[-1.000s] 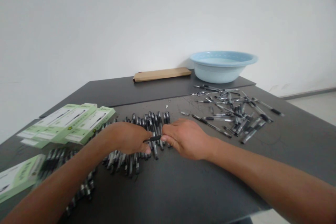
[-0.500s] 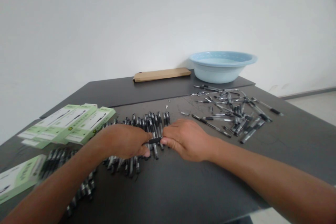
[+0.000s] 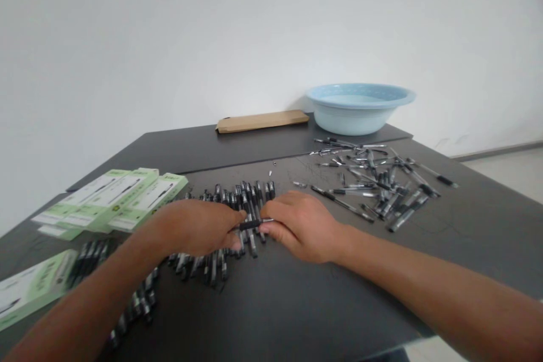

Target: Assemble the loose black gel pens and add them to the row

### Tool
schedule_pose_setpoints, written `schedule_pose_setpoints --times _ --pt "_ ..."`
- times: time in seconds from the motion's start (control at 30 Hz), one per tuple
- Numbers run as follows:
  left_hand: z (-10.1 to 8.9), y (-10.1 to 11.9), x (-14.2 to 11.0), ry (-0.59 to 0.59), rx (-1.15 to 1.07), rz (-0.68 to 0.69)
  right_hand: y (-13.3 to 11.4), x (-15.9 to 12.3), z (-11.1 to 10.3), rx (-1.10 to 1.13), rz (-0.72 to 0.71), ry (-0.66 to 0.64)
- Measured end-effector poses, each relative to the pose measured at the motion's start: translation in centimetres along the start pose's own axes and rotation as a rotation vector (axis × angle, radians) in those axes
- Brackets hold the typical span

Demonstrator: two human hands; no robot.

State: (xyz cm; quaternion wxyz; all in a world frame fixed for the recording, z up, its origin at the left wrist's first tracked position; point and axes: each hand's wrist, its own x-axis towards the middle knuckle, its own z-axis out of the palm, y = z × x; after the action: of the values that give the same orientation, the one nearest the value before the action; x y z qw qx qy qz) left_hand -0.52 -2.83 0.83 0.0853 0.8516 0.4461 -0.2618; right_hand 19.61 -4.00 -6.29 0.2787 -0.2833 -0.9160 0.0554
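A gel pen with a black grip is held roughly level between two bare hands, just above the near edge of a pile of capped pens. The left hand has its fingers clamped on the barrel; the right hand pinches the tip end between thumb and forefinger. The pen looks light and stiff, its clear barrel probably slick; the dark, likely rubbery grip should be the surest hold, while the thin metal tip seems easiest to damage. On the dark worktop, green and white pen boxes lie to the left, loose pen parts are scattered to the right, and behind are a flat cardboard piece and a pale blue basin.
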Motion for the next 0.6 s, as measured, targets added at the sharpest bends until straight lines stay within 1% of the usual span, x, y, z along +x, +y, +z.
schedule_pose_setpoints --times 0.1,0.3,0.37,0.47,0.6 --pt "-0.1 0.1 0.1 -0.063 0.005 -0.011 0.4 -0.1 0.1 0.045 -0.001 0.011" --pt "0.2 -1.1 0.0 -0.017 -0.026 -0.026 0.6 -0.1 0.2 0.081 -0.051 -0.031" --pt "0.2 -1.6 -0.1 -0.003 -0.032 -0.040 0.5 -0.1 0.2 0.088 -0.009 -0.044" --pt "0.1 -2.0 -0.1 -0.011 -0.035 -0.053 0.7 -0.1 0.3 0.096 0.096 -0.048" --pt "-0.2 -1.6 -0.1 -0.049 0.015 -0.071 2.5 0.2 -0.1 0.038 0.228 0.004"
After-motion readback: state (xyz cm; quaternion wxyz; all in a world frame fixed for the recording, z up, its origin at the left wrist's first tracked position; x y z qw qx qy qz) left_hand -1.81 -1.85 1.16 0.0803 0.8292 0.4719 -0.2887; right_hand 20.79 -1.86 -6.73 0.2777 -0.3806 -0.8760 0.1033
